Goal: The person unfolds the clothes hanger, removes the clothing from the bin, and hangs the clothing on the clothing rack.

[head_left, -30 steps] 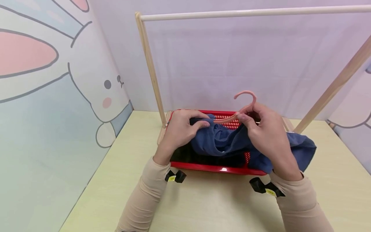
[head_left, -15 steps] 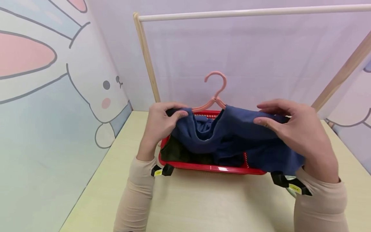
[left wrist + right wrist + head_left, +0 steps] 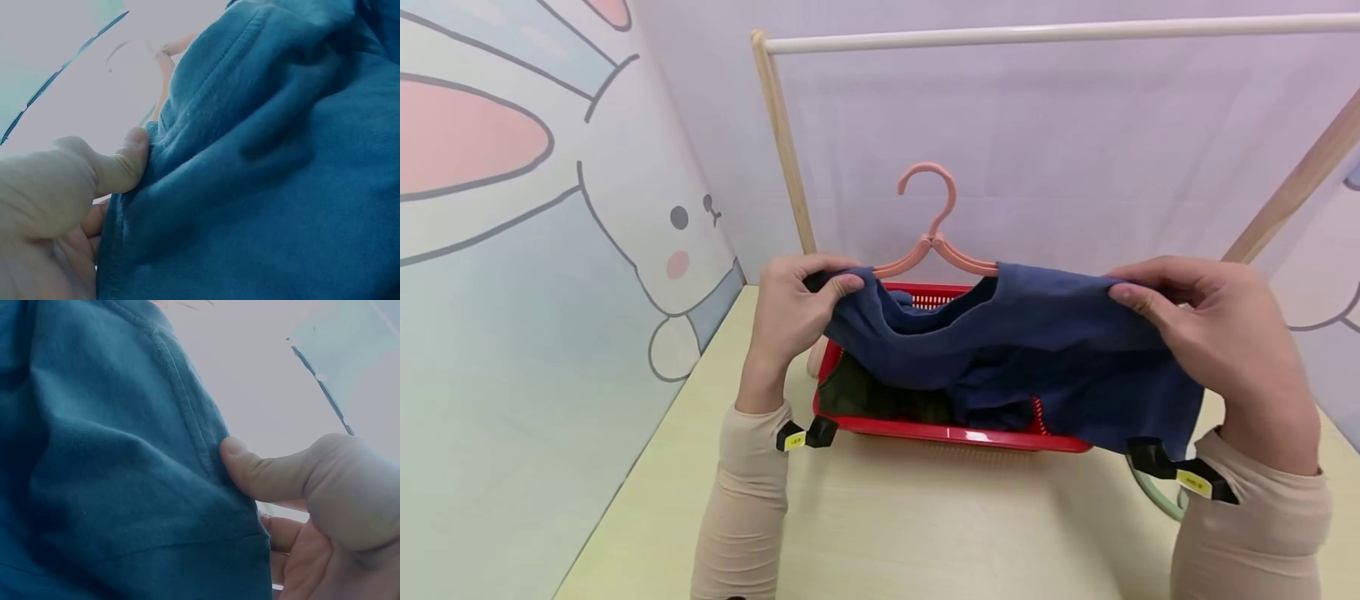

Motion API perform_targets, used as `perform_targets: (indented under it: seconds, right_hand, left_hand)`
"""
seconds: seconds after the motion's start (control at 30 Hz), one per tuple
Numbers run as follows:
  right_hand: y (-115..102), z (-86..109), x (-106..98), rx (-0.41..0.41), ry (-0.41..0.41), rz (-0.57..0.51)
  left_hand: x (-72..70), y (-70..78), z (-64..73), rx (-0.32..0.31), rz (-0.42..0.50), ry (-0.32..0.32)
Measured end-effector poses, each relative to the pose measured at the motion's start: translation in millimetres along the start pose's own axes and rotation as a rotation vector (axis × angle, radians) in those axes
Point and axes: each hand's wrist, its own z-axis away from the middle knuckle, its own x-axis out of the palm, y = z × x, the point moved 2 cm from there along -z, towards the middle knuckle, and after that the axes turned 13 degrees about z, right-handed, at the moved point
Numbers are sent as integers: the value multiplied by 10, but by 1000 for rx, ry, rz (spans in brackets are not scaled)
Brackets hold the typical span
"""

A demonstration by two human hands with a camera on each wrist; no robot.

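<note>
A blue shirt [image 3: 1045,325] spreads between my two hands, with a pink clothes hanger [image 3: 934,239] inside it. The hanger's hook and the middle of its arms show above the neckline; its ends are hidden under the cloth. My left hand [image 3: 793,312] pinches the shirt's left shoulder between thumb and fingers. At the other shoulder, near the sleeve seam seen in the right wrist view, my right hand [image 3: 1221,333] pinches the cloth [image 3: 137,462]. In the left wrist view the thumb [image 3: 122,165] presses on the fabric's edge.
Below the shirt stands a red basket [image 3: 910,430] with dark green cloth [image 3: 880,393] in it. A rack with a white rail [image 3: 1045,33] and wooden posts [image 3: 782,142] rises behind. A green curved item [image 3: 1157,497] lies partly hidden by the right wrist.
My hands have moved apart, stretching the shirt out over the hanger. The hook has shifted left and up. My right hand has gone from the hanger to the shirt's right shoulder.
</note>
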Motion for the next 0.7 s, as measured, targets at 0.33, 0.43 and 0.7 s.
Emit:
perform_targets:
  seconds: [0.33, 0.43, 0.7]
  right_hand:
    - [51, -2, 10, -54, -80, -32]
    - [10, -27, 77, -91, -124, -56]
    - [-7, -55, 137, -94, -154, -66]
  left_hand:
    - [57, 15, -6, 23, -6, -20]
    - [88, 22, -1, 27, -6, -31]
    - [121, 31, 4, 14, 8, -70]
